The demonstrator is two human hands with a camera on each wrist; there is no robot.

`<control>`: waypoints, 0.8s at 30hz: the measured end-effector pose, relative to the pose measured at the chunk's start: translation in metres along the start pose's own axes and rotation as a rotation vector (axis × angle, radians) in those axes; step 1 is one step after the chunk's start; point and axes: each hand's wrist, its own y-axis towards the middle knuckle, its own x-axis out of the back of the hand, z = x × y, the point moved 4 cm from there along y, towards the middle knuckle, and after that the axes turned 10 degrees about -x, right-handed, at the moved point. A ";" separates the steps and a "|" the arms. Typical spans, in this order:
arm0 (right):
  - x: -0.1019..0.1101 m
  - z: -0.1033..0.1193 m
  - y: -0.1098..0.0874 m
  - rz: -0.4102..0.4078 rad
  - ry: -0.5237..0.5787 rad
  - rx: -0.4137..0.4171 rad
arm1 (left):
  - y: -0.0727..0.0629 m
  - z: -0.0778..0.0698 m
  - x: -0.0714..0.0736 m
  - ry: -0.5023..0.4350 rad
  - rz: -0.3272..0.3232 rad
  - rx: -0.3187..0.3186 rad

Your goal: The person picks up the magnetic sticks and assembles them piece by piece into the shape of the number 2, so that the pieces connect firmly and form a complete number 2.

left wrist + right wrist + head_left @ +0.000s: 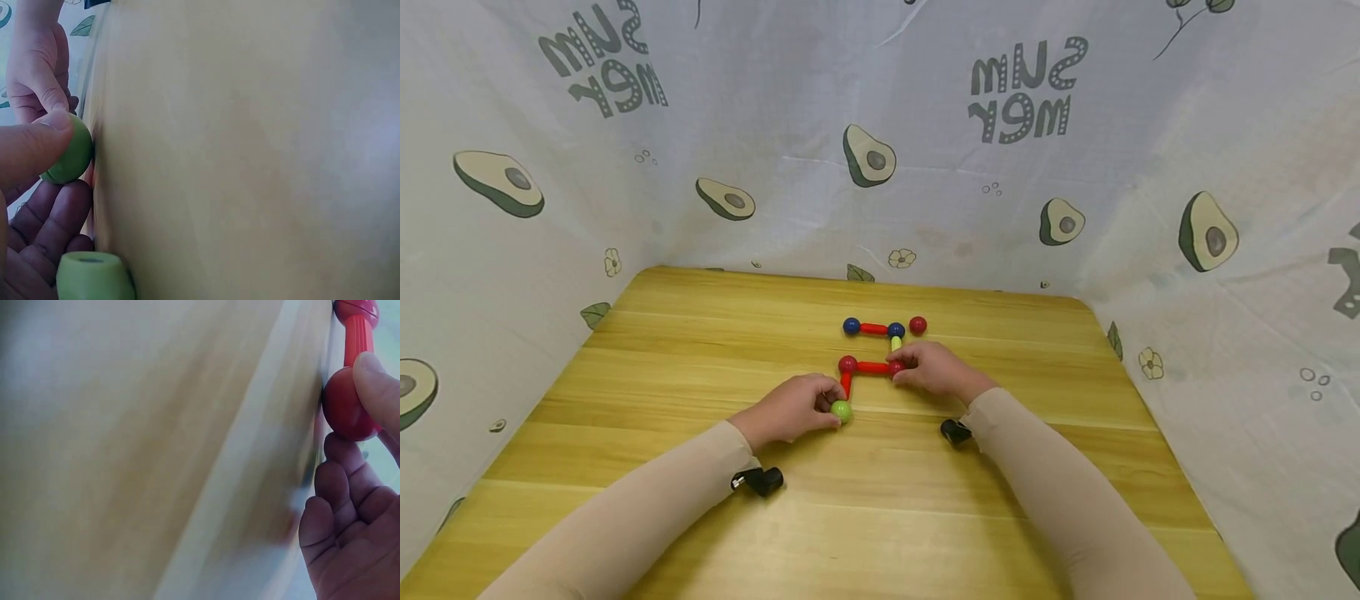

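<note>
A zigzag chain of balls and short rods lies on the table. At its near end my left hand (pixel 797 407) pinches a green ball (pixel 841 411) between thumb and fingers; a red rod (pixel 846 385) runs from there to a red ball (pixel 847 364). Another red rod (pixel 873 367) leads right to a second red ball (pixel 351 405), pinched by my right hand (pixel 942 370). Beyond it stand a yellow-green rod (pixel 897 342), a blue ball (pixel 896 330), a red rod (pixel 873 329) and another blue ball (pixel 851 326). A green rod end (pixel 95 278) shows beside the left palm; whether it is held is unclear.
A loose red ball (pixel 917 325) lies just right of the far blue ball. The wooden table (pixel 625 400) meets hanging printed cloth (pixel 805 225) at its back and sides. A small black wrist camera (pixel 760 481) hangs below the left sleeve, another (pixel 955 432) below the right.
</note>
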 end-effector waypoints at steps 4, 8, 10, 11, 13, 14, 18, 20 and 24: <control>0.000 0.001 0.004 -0.013 -0.008 -0.012 | 0.002 0.000 0.003 0.007 -0.011 0.011; 0.001 0.001 0.007 -0.027 -0.020 -0.027 | 0.002 0.000 0.005 0.017 -0.019 0.025; 0.001 0.001 0.008 -0.029 -0.028 -0.039 | 0.003 0.000 0.005 0.018 -0.021 0.031; 0.001 0.001 0.009 -0.029 -0.029 -0.046 | 0.003 0.000 0.005 0.016 -0.022 0.034; 0.002 0.000 0.010 -0.025 -0.026 -0.059 | 0.003 0.000 0.004 0.013 -0.022 0.036; 0.002 0.000 0.011 -0.023 -0.027 -0.063 | 0.002 0.000 0.004 0.009 -0.023 0.037; 0.002 0.000 0.011 -0.017 -0.026 -0.065 | 0.000 0.003 0.005 -0.008 -0.022 0.029; 0.002 0.000 0.011 -0.016 -0.029 -0.060 | -0.003 0.006 0.008 -0.014 -0.021 0.016; 0.001 0.002 0.009 -0.009 -0.017 -0.061 | -0.017 0.016 0.020 -0.025 -0.005 0.003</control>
